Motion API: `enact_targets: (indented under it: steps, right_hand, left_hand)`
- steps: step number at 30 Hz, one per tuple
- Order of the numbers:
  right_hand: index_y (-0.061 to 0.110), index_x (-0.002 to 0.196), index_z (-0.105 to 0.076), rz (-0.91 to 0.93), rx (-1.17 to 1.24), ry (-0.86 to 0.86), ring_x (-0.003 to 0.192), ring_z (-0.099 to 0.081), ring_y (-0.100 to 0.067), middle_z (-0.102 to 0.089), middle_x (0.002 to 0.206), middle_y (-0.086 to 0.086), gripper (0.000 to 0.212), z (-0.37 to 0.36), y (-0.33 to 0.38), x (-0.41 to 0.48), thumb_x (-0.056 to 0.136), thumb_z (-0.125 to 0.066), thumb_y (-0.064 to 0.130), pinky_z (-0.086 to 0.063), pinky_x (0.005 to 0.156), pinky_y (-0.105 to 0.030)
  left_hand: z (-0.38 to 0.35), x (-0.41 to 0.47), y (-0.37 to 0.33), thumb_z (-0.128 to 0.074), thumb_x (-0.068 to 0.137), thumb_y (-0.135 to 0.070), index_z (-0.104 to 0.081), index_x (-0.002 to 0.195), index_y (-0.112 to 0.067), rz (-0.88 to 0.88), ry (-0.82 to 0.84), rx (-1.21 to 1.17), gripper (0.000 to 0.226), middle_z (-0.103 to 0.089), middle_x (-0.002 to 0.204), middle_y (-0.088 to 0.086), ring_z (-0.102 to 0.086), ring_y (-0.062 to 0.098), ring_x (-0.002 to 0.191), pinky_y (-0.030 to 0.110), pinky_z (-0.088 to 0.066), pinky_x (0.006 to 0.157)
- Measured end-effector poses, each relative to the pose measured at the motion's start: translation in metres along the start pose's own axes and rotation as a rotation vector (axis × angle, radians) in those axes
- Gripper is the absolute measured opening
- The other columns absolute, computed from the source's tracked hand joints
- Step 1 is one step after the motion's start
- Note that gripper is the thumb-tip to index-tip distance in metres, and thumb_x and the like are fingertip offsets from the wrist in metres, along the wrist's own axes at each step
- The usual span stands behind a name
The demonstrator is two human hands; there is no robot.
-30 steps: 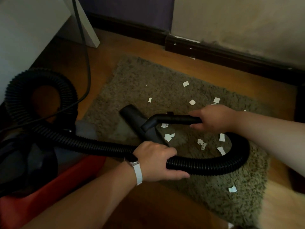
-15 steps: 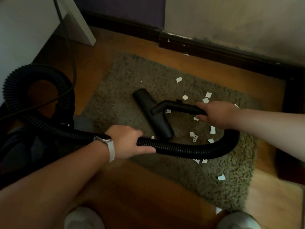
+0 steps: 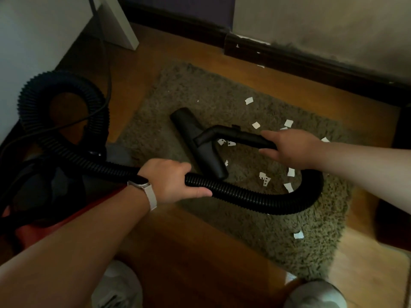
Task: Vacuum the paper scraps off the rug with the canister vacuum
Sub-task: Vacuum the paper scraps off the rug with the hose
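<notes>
A shaggy grey-brown rug lies on the wooden floor with several white paper scraps strewn over its right half. The black vacuum nozzle rests flat on the rug's middle. My right hand grips the black curved handle tube just behind the nozzle. The ribbed black hose loops from that handle round below the scraps and across to the left. My left hand, with a watch on its wrist, grips the hose near the rug's front-left edge. The red and dark canister sits at the left.
A white furniture panel stands at the upper left with a black cord hanging beside it. Dark skirting runs along the far wall. My two shoes show at the bottom edge on the wooden floor.
The nozzle has slid up the rug away from me and turned. My left hand has shifted along the hose towards the canister. The view has tilted down, so my shoes show.
</notes>
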State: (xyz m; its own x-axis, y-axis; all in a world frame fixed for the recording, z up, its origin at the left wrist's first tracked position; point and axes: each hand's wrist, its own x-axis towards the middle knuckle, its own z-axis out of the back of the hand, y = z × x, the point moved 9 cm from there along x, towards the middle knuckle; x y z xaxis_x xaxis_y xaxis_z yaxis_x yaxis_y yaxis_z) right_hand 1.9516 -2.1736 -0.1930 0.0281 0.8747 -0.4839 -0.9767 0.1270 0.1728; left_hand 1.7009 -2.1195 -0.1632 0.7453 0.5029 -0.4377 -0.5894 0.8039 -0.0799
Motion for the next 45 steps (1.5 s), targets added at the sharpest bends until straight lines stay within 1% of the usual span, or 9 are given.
enact_targets:
  steps: [6,11,21,24,29,33,37,40,45]
  right_hand:
    - [0.029,0.113,-0.055,0.118,0.084,0.012,0.058,-0.052,-0.005,-0.058,0.068,0.007,0.025,-0.007,0.021,0.007,0.098,-0.052,0.049,-0.042,0.054,-0.03]
    - [0.032,0.113,-0.057,0.157,0.029,0.09,0.059,-0.055,-0.007,-0.061,0.068,0.007,0.027,-0.023,0.027,0.002,0.095,-0.054,0.052,-0.047,0.058,-0.031]
    - [0.035,0.114,-0.054,0.004,-0.058,0.062,0.061,-0.055,-0.008,-0.059,0.071,0.008,0.024,-0.012,-0.012,-0.014,0.097,-0.05,0.051,-0.047,0.056,-0.031]
    - [0.035,0.114,-0.053,-0.053,-0.093,0.031,0.063,-0.056,-0.01,-0.058,0.072,0.008,0.023,0.001,-0.027,-0.02,0.097,-0.049,0.051,-0.053,0.06,-0.033]
    - [0.035,0.125,-0.053,-0.097,-0.126,0.001,0.06,-0.056,-0.008,-0.058,0.07,0.009,0.032,0.011,-0.036,-0.029,0.098,-0.05,0.05,-0.052,0.054,-0.03]
    - [0.034,0.125,-0.052,-0.074,-0.098,-0.027,0.057,-0.055,-0.007,-0.058,0.069,0.009,0.032,0.005,-0.031,-0.031,0.098,-0.049,0.052,-0.046,0.049,-0.028]
    - [0.035,0.118,-0.053,0.0,-0.105,-0.031,0.06,-0.054,-0.007,-0.06,0.075,0.009,0.027,-0.002,-0.015,-0.024,0.097,-0.049,0.052,-0.052,0.054,-0.031]
    - [0.034,0.126,-0.051,-0.003,-0.119,0.015,0.061,-0.054,-0.007,-0.06,0.077,0.009,0.033,-0.01,-0.012,-0.021,0.098,-0.048,0.053,-0.048,0.054,-0.029]
    - [0.037,0.119,-0.052,-0.046,-0.117,0.01,0.059,-0.056,-0.008,-0.058,0.071,0.009,0.026,-0.002,-0.032,-0.027,0.097,-0.049,0.051,-0.051,0.053,-0.031]
  left_hand:
    - [0.001,-0.001,0.004,-0.017,0.054,-0.098,-0.053,0.079,-0.03,-0.004,-0.101,-0.014,0.08,-0.054,0.068,-0.013,-0.057,0.008,0.068,0.026,-0.039,0.059]
    - [-0.003,-0.003,-0.001,-0.015,0.05,-0.098,-0.052,0.078,-0.031,-0.028,-0.095,-0.045,0.082,-0.055,0.068,-0.012,-0.057,0.008,0.067,0.027,-0.044,0.061]
    - [-0.008,0.002,-0.013,-0.016,0.058,-0.099,-0.051,0.075,-0.03,-0.071,-0.116,-0.067,0.079,-0.053,0.064,-0.013,-0.053,0.004,0.061,0.025,-0.041,0.057]
    - [-0.002,0.006,-0.015,-0.016,0.058,-0.097,-0.054,0.078,-0.03,-0.052,-0.131,-0.069,0.079,-0.054,0.065,-0.013,-0.055,0.005,0.061,0.025,-0.044,0.058]
    - [-0.001,0.009,-0.022,-0.018,0.058,-0.098,-0.059,0.082,-0.031,-0.053,-0.157,-0.079,0.082,-0.055,0.065,-0.014,-0.058,0.006,0.064,0.026,-0.044,0.059]
    - [-0.004,0.006,-0.026,-0.024,0.059,-0.097,-0.055,0.077,-0.032,-0.074,-0.16,-0.087,0.074,-0.054,0.065,-0.014,-0.057,0.006,0.065,0.025,-0.038,0.058]
    - [-0.005,0.005,-0.025,-0.021,0.058,-0.098,-0.054,0.073,-0.03,-0.087,-0.18,-0.078,0.077,-0.053,0.061,-0.013,-0.054,0.005,0.06,0.024,-0.032,0.054]
    - [-0.006,0.006,-0.025,-0.019,0.057,-0.098,-0.055,0.073,-0.029,-0.088,-0.175,-0.067,0.08,-0.053,0.061,-0.013,-0.054,0.005,0.059,0.022,-0.028,0.052]
    - [-0.008,0.008,-0.026,-0.017,0.058,-0.098,-0.056,0.076,-0.03,-0.077,-0.177,-0.075,0.081,-0.055,0.063,-0.012,-0.057,0.006,0.062,0.024,-0.035,0.055]
